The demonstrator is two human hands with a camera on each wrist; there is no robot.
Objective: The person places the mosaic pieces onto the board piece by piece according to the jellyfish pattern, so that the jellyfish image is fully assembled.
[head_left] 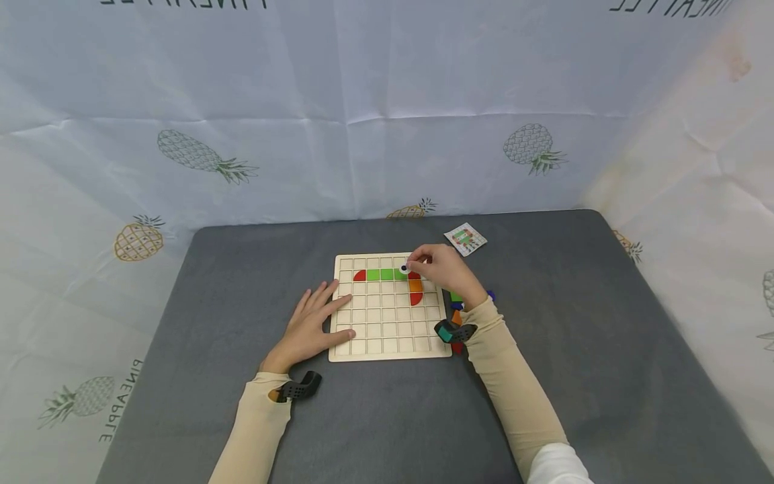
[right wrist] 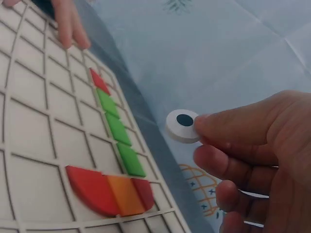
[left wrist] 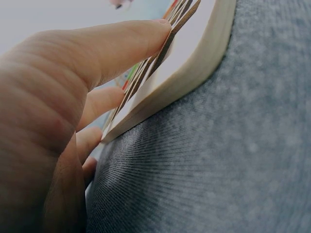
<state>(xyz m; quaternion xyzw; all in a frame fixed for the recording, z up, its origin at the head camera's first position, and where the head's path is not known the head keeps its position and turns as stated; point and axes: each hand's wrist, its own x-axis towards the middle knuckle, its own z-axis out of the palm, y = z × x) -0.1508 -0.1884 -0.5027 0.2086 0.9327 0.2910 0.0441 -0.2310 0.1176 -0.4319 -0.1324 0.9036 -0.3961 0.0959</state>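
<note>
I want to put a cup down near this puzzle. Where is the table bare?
The grey table is bare right of the right hand's sleeve, in front of the board, and left of the left hand. It is crowded at the board's right edge, where loose pieces lie, and near the card.

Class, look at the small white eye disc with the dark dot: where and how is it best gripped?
Pinch the white eye disc by its thin rim, coming from the side, as the right hand does. It is flat and round, so probably only the edge offers purchase, and the dotted face stays visible.
</note>
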